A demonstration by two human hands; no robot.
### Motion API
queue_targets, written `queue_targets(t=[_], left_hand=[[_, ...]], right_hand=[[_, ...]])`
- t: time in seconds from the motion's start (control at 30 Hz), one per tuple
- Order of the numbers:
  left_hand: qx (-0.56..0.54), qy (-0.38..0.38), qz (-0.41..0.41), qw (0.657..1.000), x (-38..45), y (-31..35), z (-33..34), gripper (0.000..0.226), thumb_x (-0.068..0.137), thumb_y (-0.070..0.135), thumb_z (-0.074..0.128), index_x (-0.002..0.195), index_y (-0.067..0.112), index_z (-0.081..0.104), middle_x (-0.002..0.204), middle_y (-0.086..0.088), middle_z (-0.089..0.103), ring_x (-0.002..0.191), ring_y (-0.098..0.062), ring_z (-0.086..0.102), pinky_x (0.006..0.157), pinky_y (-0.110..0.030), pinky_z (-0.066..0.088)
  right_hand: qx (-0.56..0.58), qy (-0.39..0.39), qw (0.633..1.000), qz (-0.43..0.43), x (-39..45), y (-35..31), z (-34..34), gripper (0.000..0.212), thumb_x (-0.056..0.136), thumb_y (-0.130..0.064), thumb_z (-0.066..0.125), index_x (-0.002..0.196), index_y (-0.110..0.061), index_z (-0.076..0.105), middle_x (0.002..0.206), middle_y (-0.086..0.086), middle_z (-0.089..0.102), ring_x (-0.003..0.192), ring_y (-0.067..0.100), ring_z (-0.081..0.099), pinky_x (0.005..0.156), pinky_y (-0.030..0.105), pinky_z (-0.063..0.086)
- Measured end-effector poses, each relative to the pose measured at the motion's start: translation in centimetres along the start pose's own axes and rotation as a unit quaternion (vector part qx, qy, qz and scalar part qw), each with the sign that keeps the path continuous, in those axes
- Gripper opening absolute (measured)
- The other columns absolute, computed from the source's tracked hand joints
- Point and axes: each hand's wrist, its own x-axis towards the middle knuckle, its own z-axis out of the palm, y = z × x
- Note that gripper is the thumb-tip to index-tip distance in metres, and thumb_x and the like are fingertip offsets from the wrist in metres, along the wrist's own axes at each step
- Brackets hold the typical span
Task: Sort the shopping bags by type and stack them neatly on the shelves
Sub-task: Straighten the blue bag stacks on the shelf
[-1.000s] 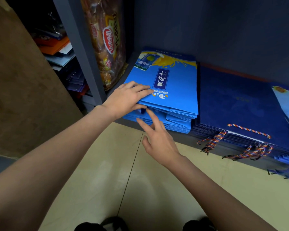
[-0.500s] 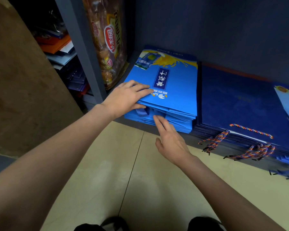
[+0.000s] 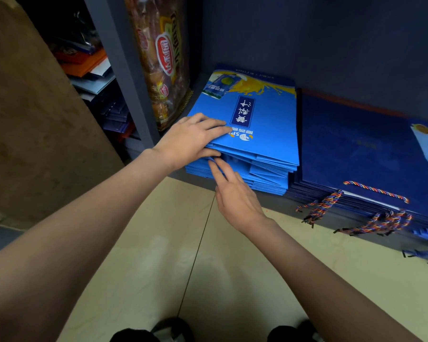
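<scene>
A stack of flat light-blue paper bags (image 3: 265,134) lies on the bottom shelf (image 3: 277,201) at the left. My left hand (image 3: 190,139) grips the near left corner of the stack's top bags, fingers on top and thumb under, lifting them a little. My right hand (image 3: 235,193) has straight fingers that reach the stack's front edge below the lifted bags. To the right lies a stack of dark-blue bags (image 3: 361,149) with multicoloured rope handles (image 3: 376,191) hanging over the shelf front.
A clear snack packet (image 3: 163,58) stands upright against the grey shelf post (image 3: 124,70). More bags and orange sheets (image 3: 89,62) fill the bay to the left. A brown panel (image 3: 30,119) is at far left. Beige floor tiles (image 3: 208,267) are below.
My right hand has moved forward and left, so its fingertips now reach the stack's front edge under my left hand. My left hand has kept its hold on the corner.
</scene>
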Motion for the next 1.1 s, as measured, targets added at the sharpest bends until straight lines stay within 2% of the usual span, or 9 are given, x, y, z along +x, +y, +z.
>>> queue_targets(t=[0.17, 0.37, 0.53, 0.6, 0.7, 0.8, 0.9, 0.97, 1.1], left_hand=[[0.028, 0.025, 0.025, 0.999, -0.3, 0.4, 0.1, 0.058, 0.084, 0.046, 0.05, 0.133, 0.015, 0.051, 0.13, -0.008, 0.056, 0.11, -0.033, 0.055, 0.087, -0.046, 0.047], [0.062, -0.035, -0.021, 0.997, -0.8, -0.5, 0.1, 0.08, 0.081, 0.048, 0.064, 0.146, 0.023, 0.027, 0.151, -0.003, 0.027, 0.133, -0.031, 0.028, 0.109, -0.045, 0.023], [0.03, -0.047, -0.05, 0.997, -0.7, 0.3, 0.6, 0.073, 0.083, 0.044, 0.062, 0.145, 0.024, 0.028, 0.149, 0.001, 0.029, 0.132, -0.027, 0.029, 0.109, -0.041, 0.025], [0.044, -0.044, -0.052, 0.997, -0.6, 0.7, 1.1, 0.073, 0.081, 0.04, 0.065, 0.143, 0.02, 0.032, 0.147, -0.001, 0.033, 0.131, -0.029, 0.031, 0.111, -0.045, 0.02], [0.074, -0.023, -0.052, 0.996, -0.7, 1.2, 1.5, 0.072, 0.07, 0.032, 0.076, 0.133, 0.013, 0.047, 0.136, -0.008, 0.049, 0.121, -0.035, 0.045, 0.106, -0.054, 0.026], [0.079, 0.008, -0.041, 0.996, -0.8, 1.4, 1.7, 0.075, 0.05, 0.03, 0.088, 0.116, 0.008, 0.061, 0.115, -0.012, 0.063, 0.1, -0.035, 0.061, 0.091, -0.051, 0.046], [0.077, 0.024, -0.03, 0.996, -0.6, 1.6, 1.6, 0.077, 0.035, 0.028, 0.092, 0.104, 0.005, 0.067, 0.103, -0.012, 0.069, 0.086, -0.033, 0.068, 0.071, -0.042, 0.056], [0.076, 0.026, -0.017, 0.997, -0.6, 1.7, 1.7, 0.072, 0.036, 0.027, 0.092, 0.1, 0.005, 0.069, 0.1, -0.012, 0.071, 0.085, -0.031, 0.07, 0.066, -0.039, 0.057], [0.072, 0.048, -0.016, 0.996, -0.4, 1.6, 1.3, 0.06, 0.044, 0.024, 0.091, 0.097, 0.003, 0.071, 0.098, -0.014, 0.072, 0.085, -0.032, 0.071, 0.066, -0.041, 0.057]], right_hand=[[-0.051, 0.005, 0.998, 0.046, 0.0, 0.7, -0.9, 0.073, 0.088, 0.003, 0.038, 0.15, -0.021, 0.006, 0.151, -0.01, 0.012, 0.112, 0.025, 0.048, 0.07, 0.032, 0.034], [-0.097, -0.015, 0.991, 0.087, -0.1, 1.2, -0.1, 0.054, 0.096, -0.009, 0.039, 0.145, -0.013, 0.018, 0.147, -0.01, 0.017, 0.091, 0.027, 0.059, 0.061, 0.035, 0.035], [-0.109, -0.055, 0.989, 0.083, -0.9, 0.7, 0.1, 0.067, 0.095, -0.015, 0.042, 0.149, -0.012, 0.004, 0.154, -0.007, 0.008, 0.114, 0.026, 0.05, 0.079, 0.035, 0.043], [-0.101, -0.059, 0.991, 0.065, -2.4, 0.9, -0.4, 0.062, 0.094, -0.015, 0.041, 0.15, -0.014, 0.013, 0.157, -0.003, 0.006, 0.115, 0.026, 0.052, 0.084, 0.034, 0.046], [-0.041, 0.127, 0.99, -0.042, -4.1, 1.6, -1.3, 0.036, 0.086, -0.014, 0.048, 0.119, -0.009, 0.061, 0.135, 0.01, 0.052, 0.088, 0.027, 0.066, 0.067, 0.034, 0.053], [0.013, 0.253, 0.963, -0.088, -2.8, 2.6, -3.2, 0.031, 0.085, -0.021, 0.05, 0.106, -0.004, 0.065, 0.111, 0.011, 0.063, 0.099, 0.023, 0.054, 0.082, 0.033, 0.048], [-0.082, 0.181, 0.98, -0.004, 0.2, 2.6, -4.3, 0.059, 0.08, -0.035, 0.066, 0.129, -0.007, 0.05, 0.135, 0.015, 0.046, 0.121, 0.029, 0.043, 0.099, 0.041, 0.037], [-0.137, 0.107, 0.984, 0.032, 2.1, 2.4, -4.2, 0.072, 0.082, -0.044, 0.064, 0.139, -0.009, 0.038, 0.144, 0.013, 0.036, 0.129, 0.03, 0.037, 0.107, 0.042, 0.027], [-0.189, 0.131, 0.973, 0.021, 4.5, 2.3, -4.2, 0.062, 0.08, -0.042, 0.065, 0.131, -0.012, 0.047, 0.132, 0.009, 0.048, 0.119, 0.03, 0.044, 0.101, 0.042, 0.031]])
